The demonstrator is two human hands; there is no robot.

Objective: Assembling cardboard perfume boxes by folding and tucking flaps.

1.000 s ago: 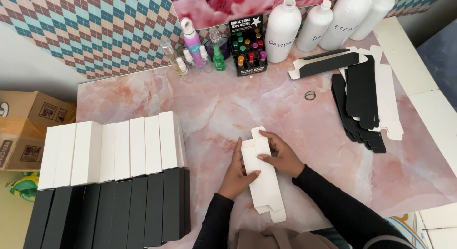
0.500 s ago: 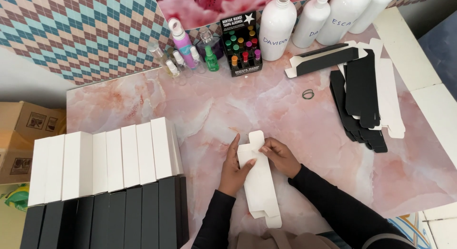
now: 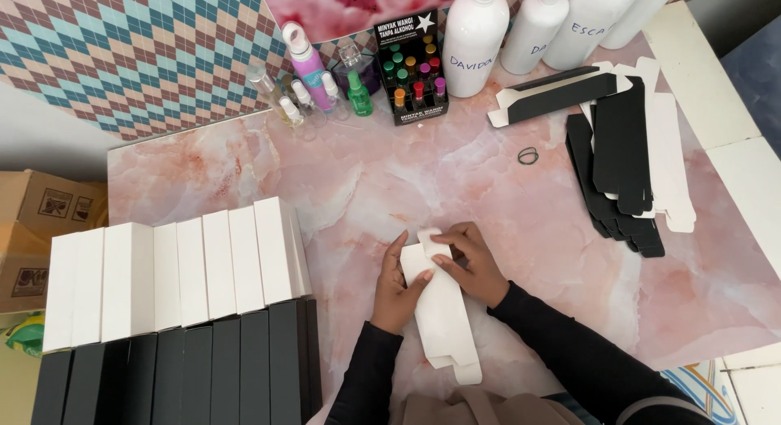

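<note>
A long white cardboard carton (image 3: 442, 311) lies on the pink marble table (image 3: 504, 189) in front of me, half folded, with its flaps loose at both ends. My left hand (image 3: 396, 288) grips its left side, thumb pressed on the top face. My right hand (image 3: 472, 261) holds the upper end, fingers pinching the top flap. Both sleeves are black.
Rows of finished white boxes (image 3: 171, 266) and black boxes (image 3: 187, 368) stand at the left. A stack of flat black and white carton blanks (image 3: 626, 156) lies at the right, a rubber band (image 3: 528, 156) beside it. White bottles (image 3: 473, 39) and small spray bottles (image 3: 313, 83) line the back.
The carton and both hands have stayed near the table's front edge; the right fingers have shifted onto the top flap. The camera view has tilted slightly.
</note>
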